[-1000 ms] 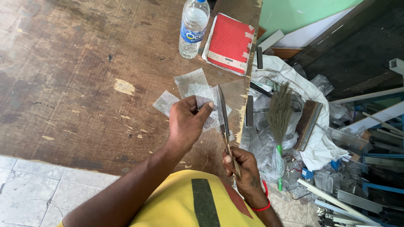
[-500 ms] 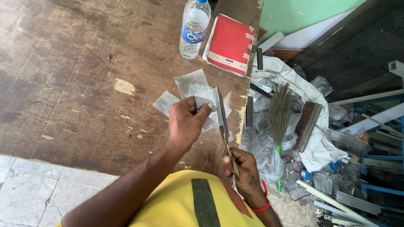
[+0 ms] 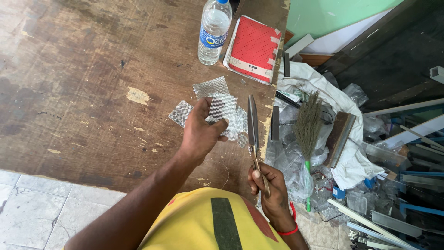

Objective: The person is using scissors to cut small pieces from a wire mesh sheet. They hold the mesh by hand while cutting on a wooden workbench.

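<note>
Head view: left hand [image 3: 200, 132] pinches mesh piece [image 3: 221, 107] above wooden bench [image 3: 83, 69], over other mesh scraps [image 3: 181, 112]. Right hand [image 3: 270, 185] clenched round scissors [image 3: 253, 134], blades closed, pointing away, near bench edge. Water bottle [image 3: 212, 32], red notebook [image 3: 254, 48] beyond.

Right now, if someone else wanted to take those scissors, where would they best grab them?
By the handles, low near the body, where the right hand already grips the scissors. The closed blades point away up the wooden table, so come from the handle end.
</note>
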